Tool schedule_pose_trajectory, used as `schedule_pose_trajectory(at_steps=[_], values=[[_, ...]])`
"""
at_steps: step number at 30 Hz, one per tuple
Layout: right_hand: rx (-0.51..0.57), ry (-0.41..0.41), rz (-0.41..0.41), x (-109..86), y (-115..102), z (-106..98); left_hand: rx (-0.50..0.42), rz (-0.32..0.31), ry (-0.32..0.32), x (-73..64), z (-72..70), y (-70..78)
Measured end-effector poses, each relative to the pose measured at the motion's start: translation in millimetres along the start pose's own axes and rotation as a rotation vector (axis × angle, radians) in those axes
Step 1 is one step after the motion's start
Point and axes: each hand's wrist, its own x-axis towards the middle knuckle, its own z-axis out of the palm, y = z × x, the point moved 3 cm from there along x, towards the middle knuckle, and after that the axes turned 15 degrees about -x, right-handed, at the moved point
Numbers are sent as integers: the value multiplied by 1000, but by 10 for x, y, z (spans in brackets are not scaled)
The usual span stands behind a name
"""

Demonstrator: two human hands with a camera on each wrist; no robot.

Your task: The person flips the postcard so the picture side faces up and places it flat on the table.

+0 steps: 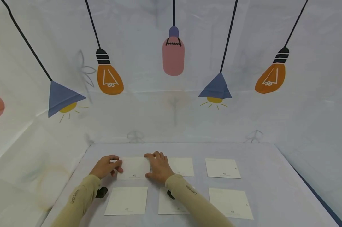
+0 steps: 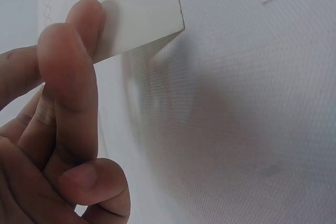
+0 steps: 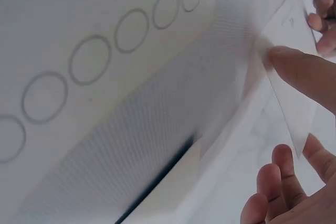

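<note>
In the head view, both hands are at a blank-looking white card (image 1: 134, 168) in the far row, with a small dark mark near its lower edge. My left hand (image 1: 107, 166) holds its left side between thumb and finger. In the left wrist view, that card (image 2: 142, 9) shows its corner raised off the surface. My right hand (image 1: 159, 169) grips its right side, thumb near the lower corner and a finger at the upper one. The right wrist view shows the card (image 3: 289, 72) tilted between the right thumb and fingers. The right hand partly covers a neighbouring card (image 1: 183, 167).
More white cards lie in two rows: a far right card (image 1: 222, 168), a near left card (image 1: 126, 201), a near middle card (image 1: 171, 206) partly under the right sleeve, and a near right card (image 1: 230, 203). A lamp-printed sheet (image 1: 148, 116) stands behind the white table (image 1: 284, 195).
</note>
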Motion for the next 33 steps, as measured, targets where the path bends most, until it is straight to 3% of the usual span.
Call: schedule_pose_trajectory(at_steps=[8,14,19,33], values=[[226,64,109,-45,71,-106,2,7,15,-6,0,31],[434,-43,229,-83,105,-162,-8,17,26,-22,-1,38],[631,-142,270,-90,75,-142,-33,14,40,-30,-2,27],[882,-186,336,-104,52,-115,-5,-4,54,-52,-16,-3]])
